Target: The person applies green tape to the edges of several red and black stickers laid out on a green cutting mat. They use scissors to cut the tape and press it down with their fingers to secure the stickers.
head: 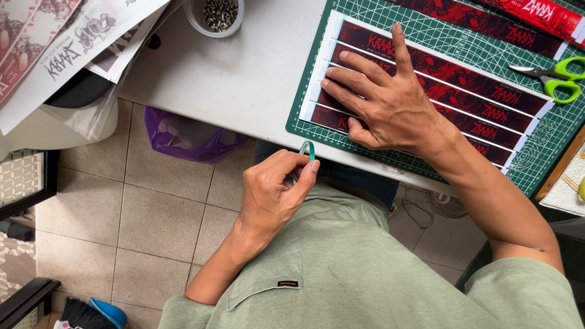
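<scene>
Closest to me, below the table's edge and over my lap, my left hand (271,195) is curled into a loose fist around a small teal ring-shaped thing (308,150). The thumb and forefinger pinch it, and only a short arc of it pokes out above my fingers, so I cannot tell just what it is. It sits right at the lip of the white table (244,79), just short of the green cutting mat (524,167).

Further out, my right hand (390,103) lies flat with its fingers spread wide, holding nothing but pressing down on a printed sheet of dark red strips (463,91). White lines part the strips, and the sheet lies slantwise on the mat. My fingertips reach toward its left end, and my index finger stretches up near its top edge.

To the right of the sheet, on the mat, a pair of scissors with bright green handles (557,78) lies well apart from my hand. Above the sheet, more red printed strips (487,23) run along the mat's far side.

On the far left of the table, a loose pile of printed paper sheets (67,42) hangs over the corner. Beside it stands a small clear cup of little metal pieces (218,13). Down on the tiled floor (152,225), under the table, rests a crumpled purple plastic bag (189,137).
</scene>
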`<state>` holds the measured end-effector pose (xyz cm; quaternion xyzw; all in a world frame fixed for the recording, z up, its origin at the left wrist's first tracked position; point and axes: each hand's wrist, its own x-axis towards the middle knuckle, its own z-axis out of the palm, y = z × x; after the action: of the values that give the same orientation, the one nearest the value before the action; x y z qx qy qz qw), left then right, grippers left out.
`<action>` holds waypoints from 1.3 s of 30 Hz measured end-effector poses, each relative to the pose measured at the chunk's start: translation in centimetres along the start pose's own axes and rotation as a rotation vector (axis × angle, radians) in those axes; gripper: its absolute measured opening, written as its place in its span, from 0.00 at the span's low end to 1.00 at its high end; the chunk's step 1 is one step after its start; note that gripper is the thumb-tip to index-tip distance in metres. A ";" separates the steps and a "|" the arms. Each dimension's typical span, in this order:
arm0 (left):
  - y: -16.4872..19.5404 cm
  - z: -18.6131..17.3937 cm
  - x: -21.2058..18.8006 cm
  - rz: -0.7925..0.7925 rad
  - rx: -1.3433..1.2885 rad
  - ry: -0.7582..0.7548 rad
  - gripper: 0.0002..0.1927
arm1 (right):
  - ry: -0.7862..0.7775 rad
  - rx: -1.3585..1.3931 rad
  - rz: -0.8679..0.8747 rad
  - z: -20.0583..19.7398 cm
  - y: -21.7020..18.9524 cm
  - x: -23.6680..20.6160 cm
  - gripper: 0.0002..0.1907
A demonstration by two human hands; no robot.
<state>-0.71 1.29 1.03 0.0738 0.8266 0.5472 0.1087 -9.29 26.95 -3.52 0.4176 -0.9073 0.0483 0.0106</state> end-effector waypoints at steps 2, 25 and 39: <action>0.0 0.0 0.1 -0.002 -0.012 0.001 0.10 | -0.010 -0.057 -0.010 0.0 0.0 0.2 0.32; 0.4 0.0 -0.1 -0.020 -0.014 0.031 0.10 | -0.003 0.371 0.186 -1.2 -0.6 0.7 0.28; 0.2 0.1 -0.1 0.008 -0.008 0.032 0.10 | 0.019 0.213 0.055 -0.4 -2.2 -0.9 0.31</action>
<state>-0.58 1.40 1.24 0.0681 0.8257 0.5521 0.0936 -7.09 26.23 -2.97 0.3906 -0.9080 0.1489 -0.0266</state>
